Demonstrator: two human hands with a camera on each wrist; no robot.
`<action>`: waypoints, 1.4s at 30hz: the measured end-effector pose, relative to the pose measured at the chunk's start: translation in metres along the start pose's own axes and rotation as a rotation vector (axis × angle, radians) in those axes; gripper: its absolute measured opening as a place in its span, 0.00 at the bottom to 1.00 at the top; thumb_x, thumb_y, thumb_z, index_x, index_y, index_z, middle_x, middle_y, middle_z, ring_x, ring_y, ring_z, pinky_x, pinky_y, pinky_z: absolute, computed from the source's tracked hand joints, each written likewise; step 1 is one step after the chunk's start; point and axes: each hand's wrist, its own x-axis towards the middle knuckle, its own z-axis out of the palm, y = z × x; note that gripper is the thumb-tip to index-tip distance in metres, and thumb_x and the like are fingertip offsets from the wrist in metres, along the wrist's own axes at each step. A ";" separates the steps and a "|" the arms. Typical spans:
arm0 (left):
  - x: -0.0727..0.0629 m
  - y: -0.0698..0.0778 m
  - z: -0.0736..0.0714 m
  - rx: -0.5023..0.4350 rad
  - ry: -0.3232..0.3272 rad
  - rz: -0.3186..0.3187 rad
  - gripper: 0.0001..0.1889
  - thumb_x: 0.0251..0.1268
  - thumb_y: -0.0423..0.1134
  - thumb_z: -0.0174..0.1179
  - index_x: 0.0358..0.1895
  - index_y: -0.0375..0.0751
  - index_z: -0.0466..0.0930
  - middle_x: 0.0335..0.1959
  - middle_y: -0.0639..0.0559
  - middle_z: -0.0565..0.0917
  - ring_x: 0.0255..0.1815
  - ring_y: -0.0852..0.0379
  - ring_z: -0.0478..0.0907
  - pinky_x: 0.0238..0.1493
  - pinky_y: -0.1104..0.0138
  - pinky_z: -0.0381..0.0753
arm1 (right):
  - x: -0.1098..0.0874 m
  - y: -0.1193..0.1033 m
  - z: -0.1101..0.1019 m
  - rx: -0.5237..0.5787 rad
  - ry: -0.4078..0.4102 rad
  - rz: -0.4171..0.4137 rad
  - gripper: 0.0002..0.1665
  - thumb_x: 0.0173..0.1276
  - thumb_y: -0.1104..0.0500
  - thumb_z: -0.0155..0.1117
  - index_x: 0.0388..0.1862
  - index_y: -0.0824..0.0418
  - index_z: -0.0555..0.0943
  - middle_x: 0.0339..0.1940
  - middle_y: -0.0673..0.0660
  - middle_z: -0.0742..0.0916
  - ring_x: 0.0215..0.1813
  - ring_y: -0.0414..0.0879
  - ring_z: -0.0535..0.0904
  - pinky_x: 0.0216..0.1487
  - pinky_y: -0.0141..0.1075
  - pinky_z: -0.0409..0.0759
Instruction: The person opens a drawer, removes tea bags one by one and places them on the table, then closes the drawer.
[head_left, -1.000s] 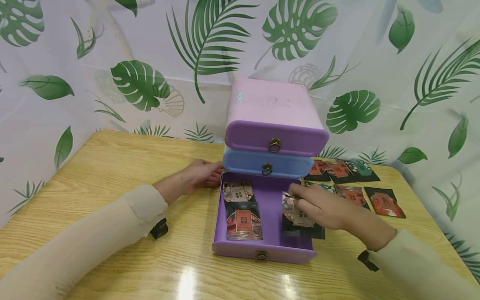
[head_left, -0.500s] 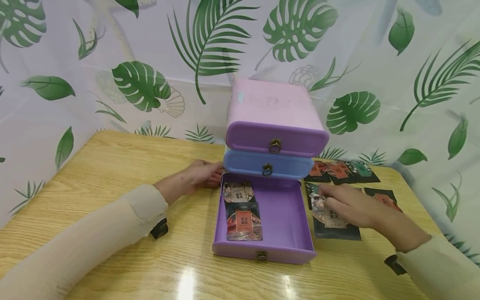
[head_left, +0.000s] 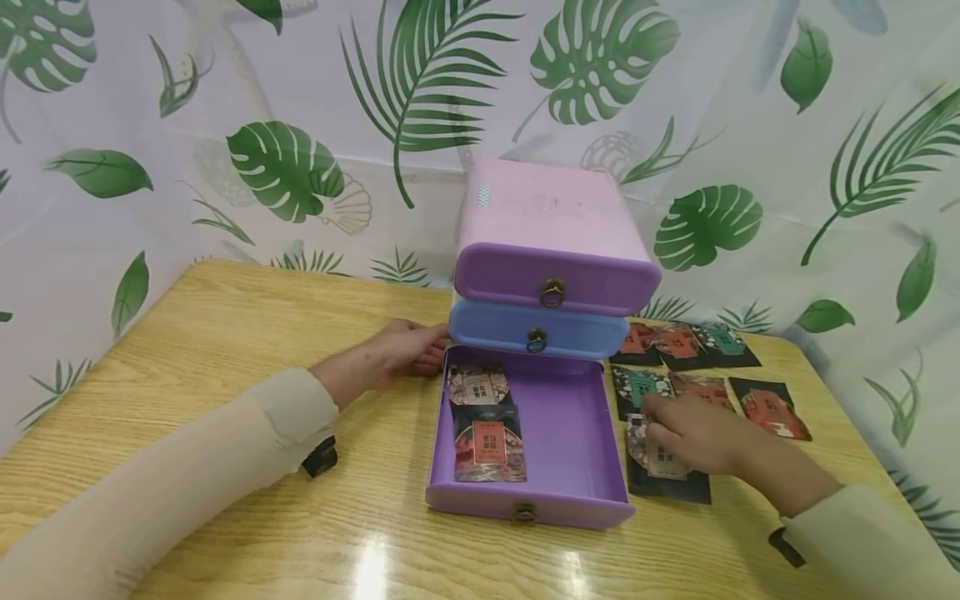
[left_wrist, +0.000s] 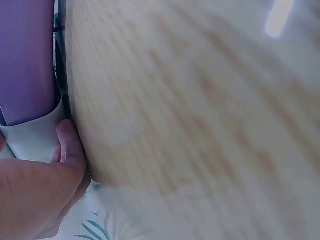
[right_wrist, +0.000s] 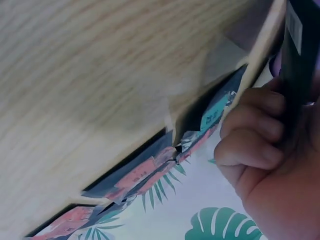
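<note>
My right hand (head_left: pixel 697 433) pinches a dark sachet with a pale label (head_left: pixel 663 462) by its upper part, over the table just right of the pulled-out purple drawer (head_left: pixel 570 433). In the right wrist view the fingers (right_wrist: pixel 260 125) curl against the dark sachet (right_wrist: pixel 299 55). Two sachets lie along the drawer's left side: a pale-labelled sachet (head_left: pixel 477 386) at the back and a red-labelled sachet (head_left: pixel 489 446) in front. My left hand (head_left: pixel 405 350) rests against the left side of the drawer unit (head_left: pixel 551 204); in the left wrist view its fingertips touch the light casing (left_wrist: pixel 37 137).
Two rows of sachets lie on the table right of the unit, among them a green-labelled sachet (head_left: pixel 643 383) and a red-labelled sachet (head_left: pixel 770 407). Above the pulled-out drawer are a closed blue drawer (head_left: pixel 495 327) and a closed purple drawer (head_left: pixel 495 275). A leaf-patterned cloth (head_left: pixel 300 67) hangs behind.
My right hand has carried the pale-labelled sachet from over the drawer's right side out to the right, then slightly down toward the front row. The left hand stays against the unit.
</note>
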 end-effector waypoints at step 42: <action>0.001 -0.002 0.000 0.002 0.008 0.020 0.24 0.73 0.47 0.55 0.55 0.25 0.77 0.27 0.53 0.83 0.25 0.65 0.81 0.37 0.73 0.85 | 0.043 -0.114 0.000 -0.317 0.325 -0.377 0.17 0.60 0.49 0.73 0.42 0.55 0.81 0.40 0.48 0.81 0.41 0.40 0.78 0.39 0.37 0.83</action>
